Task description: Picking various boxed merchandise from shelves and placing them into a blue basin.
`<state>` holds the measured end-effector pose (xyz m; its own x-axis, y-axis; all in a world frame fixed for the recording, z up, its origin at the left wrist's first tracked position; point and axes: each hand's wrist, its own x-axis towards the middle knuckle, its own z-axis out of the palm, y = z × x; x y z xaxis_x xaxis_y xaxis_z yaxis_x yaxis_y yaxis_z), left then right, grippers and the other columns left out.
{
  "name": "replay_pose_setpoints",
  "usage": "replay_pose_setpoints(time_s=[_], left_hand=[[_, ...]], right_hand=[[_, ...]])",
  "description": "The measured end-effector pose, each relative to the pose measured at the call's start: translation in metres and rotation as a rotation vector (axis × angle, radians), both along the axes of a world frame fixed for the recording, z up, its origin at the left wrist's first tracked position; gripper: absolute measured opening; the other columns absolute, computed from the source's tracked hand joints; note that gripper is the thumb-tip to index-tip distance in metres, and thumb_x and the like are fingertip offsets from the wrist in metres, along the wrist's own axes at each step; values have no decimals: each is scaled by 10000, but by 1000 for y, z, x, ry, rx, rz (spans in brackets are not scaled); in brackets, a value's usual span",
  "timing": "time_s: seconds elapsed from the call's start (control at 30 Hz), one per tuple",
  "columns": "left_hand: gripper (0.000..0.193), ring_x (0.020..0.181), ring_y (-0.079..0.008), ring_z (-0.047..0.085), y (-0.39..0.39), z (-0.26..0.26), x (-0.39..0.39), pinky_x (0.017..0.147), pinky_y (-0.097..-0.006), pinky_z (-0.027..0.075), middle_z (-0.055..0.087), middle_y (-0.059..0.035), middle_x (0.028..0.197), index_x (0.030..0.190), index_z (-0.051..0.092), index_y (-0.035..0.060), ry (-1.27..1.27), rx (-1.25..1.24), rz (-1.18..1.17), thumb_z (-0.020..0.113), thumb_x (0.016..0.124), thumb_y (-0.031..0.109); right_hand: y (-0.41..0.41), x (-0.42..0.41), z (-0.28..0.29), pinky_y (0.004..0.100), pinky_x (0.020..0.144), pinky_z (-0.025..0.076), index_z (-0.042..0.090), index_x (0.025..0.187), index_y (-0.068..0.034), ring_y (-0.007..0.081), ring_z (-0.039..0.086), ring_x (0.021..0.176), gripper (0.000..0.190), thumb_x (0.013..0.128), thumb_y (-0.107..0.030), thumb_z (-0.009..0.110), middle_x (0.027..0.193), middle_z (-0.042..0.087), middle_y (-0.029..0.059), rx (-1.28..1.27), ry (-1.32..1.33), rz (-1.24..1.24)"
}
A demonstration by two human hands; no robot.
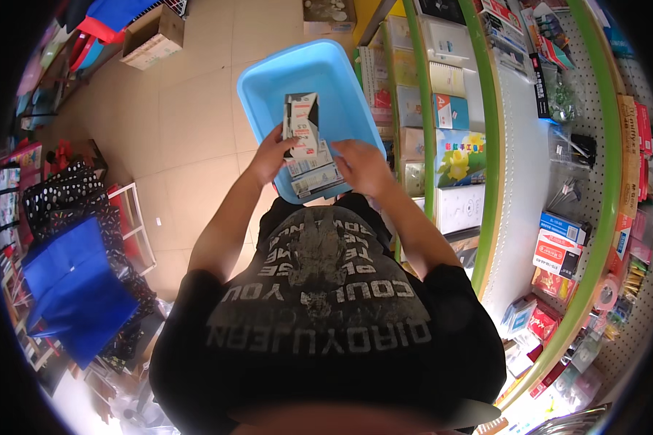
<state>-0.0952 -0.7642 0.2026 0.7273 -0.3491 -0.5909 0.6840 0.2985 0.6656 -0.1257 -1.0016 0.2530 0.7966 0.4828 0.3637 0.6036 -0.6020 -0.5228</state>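
Observation:
My left hand (272, 156) holds a small white-and-black printed cardboard box (303, 122) upright over a light-blue plastic tub (266, 73). The thumb lies across the box's printed face. To the right, my right hand (363, 166) hovers over the tub's near right part, apart from the held box. Its fingers are curled, and whether anything is inside them is hidden. More small cardboard boxes (318, 179) with printing lie at the near end of the tub, below my hands. The tub's far end shows bare blue plastic. My knees are at its near rim.
Green-edged shelves (487, 163) with notebooks, a flower-covered book (460, 157) and packaged goods run along the right. On the left are a blue fabric bag (81, 288), dotted black bags (60, 190) and a white frame (133, 223). An open cardboard box (155, 38) stands on the tiled floor (190, 130).

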Motion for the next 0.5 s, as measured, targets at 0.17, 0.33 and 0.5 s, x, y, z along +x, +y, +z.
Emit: replay_pose_setpoints(time_s=[0.17,0.33,0.5], left_hand=[[626,1094,-238,584,28,-74,19,866,-373,508,541,-108,1277,1453,290,86,-173,401,-292,507,869,26],[564,1029,-299,615,18,-130,20,870,-376,489,625,-196,1114,1336,412,62,-446,884,-551,588,799,59],[420,938,-359,629,-5,-154,10,797,-396,501,635,-200,1048,1200,476,109,-339,940,-666,601,799,88]], right_hand=[[-40,-2,-4,371,621,525,617,1040,-45,281,652,730,238,804,-69,634,905,651,150,154,196,-320],[-68,-13,-6,340,609,530,625,1023,-34,256,659,698,218,807,-52,633,874,661,140,168,205,-423],[-79,-30,-10,337,611,529,628,1007,-26,254,656,691,204,804,-42,629,844,656,136,177,200,-493]])
